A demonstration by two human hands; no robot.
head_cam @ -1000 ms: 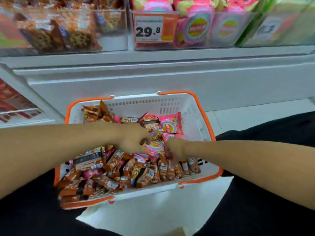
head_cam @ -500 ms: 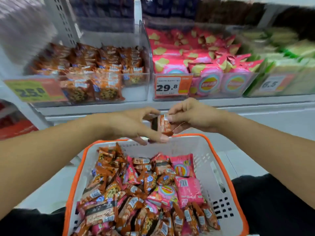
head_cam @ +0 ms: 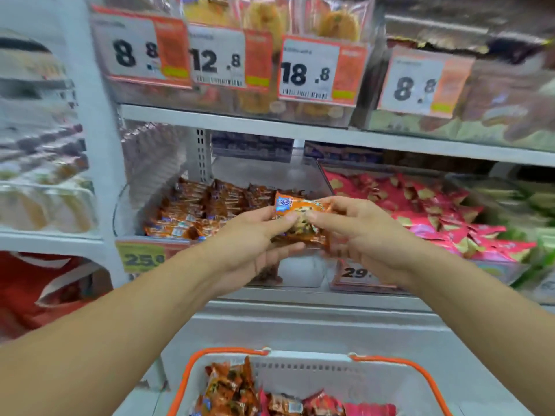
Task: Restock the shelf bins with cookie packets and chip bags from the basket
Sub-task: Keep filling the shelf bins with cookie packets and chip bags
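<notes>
Centrally, an orange cookie packet [head_cam: 300, 219] with a blue-and-white logo and chocolate-chip cookie print is pinched at its 9 o'clock end by the left hand [head_cam: 255, 244] and at its 3 o'clock end by the right hand [head_cam: 365, 235], in front of the cookie bin [head_cam: 207, 211], above the basket [head_cam: 300, 355].

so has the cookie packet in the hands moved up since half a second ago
Yes. The cookie packet was level with the price tags on the bin fronts; now it sits higher, in front of the cookie bin, pinched by left hand and right hand.
</notes>
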